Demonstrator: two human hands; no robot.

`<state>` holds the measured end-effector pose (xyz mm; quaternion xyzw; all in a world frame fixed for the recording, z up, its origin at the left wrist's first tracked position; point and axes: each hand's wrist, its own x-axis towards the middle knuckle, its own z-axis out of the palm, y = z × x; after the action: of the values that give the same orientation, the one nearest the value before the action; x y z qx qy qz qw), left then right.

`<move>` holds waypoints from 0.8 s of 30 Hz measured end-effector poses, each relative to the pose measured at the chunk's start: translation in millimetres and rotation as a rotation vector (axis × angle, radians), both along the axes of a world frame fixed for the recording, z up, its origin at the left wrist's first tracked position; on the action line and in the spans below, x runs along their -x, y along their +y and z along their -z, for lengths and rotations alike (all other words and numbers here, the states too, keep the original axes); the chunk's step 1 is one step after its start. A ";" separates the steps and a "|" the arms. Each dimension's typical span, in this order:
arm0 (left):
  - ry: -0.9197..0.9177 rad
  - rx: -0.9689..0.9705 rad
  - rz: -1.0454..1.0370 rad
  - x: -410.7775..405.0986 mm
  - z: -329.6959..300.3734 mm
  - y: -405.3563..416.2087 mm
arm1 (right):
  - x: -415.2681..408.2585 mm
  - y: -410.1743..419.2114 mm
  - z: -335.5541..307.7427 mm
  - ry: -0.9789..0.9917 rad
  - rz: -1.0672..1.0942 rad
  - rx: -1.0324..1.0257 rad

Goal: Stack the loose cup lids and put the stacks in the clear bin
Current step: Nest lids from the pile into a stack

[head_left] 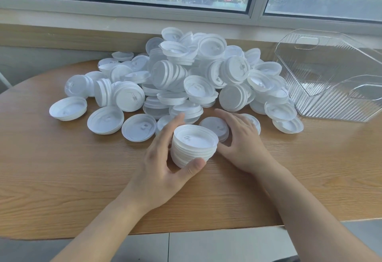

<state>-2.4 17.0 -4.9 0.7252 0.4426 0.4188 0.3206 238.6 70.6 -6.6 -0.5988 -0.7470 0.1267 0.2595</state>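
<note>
A short stack of white, round plastic cup lids [194, 145] stands on the wooden table [62, 179], just in front of the loose lid pile [175, 75]. The left hand [163, 164] curls its thumb and fingers round it. The right hand [241, 137], fingers spread, seems to rest beside it, holding nothing. Stacking is underway; next, add lids or carry the stack to the empty ribbed clear bin [334, 80] right of the pile.

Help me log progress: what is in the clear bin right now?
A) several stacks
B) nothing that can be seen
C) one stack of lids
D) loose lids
B: the clear bin shows only its ribbed walls, while the left hand holds the stack of lids on the table.
</note>
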 end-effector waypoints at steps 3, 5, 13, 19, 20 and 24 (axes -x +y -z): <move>-0.008 -0.011 -0.020 -0.6 1.0 0.9 | 0.4 -0.8 -0.4 -0.004 0.011 -0.010; 0.004 -0.025 -0.054 -0.8 0.7 1.2 | -1.1 -1.4 -0.3 -0.002 0.013 -0.027; 0.030 -0.027 -0.047 -1.8 1.2 2.1 | -8.6 -5.7 2.6 -0.047 0.013 -0.036; -0.042 0.030 -0.020 -2.8 1.6 0.5 | -9.5 -4.6 2.2 -0.035 0.024 -0.093; -0.029 0.032 -0.024 -3.4 1.6 0.6 | -8.5 -5.2 2.5 -0.036 0.015 -0.091; -0.031 0.042 -0.027 -3.5 2.1 1.2 | -3.2 -2.9 7.5 -0.079 -0.025 -0.064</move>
<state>1.0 18.2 -7.0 0.7058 0.4559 0.4249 0.3368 241.8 67.7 -14.1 -0.5854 -0.7677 0.0821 0.2472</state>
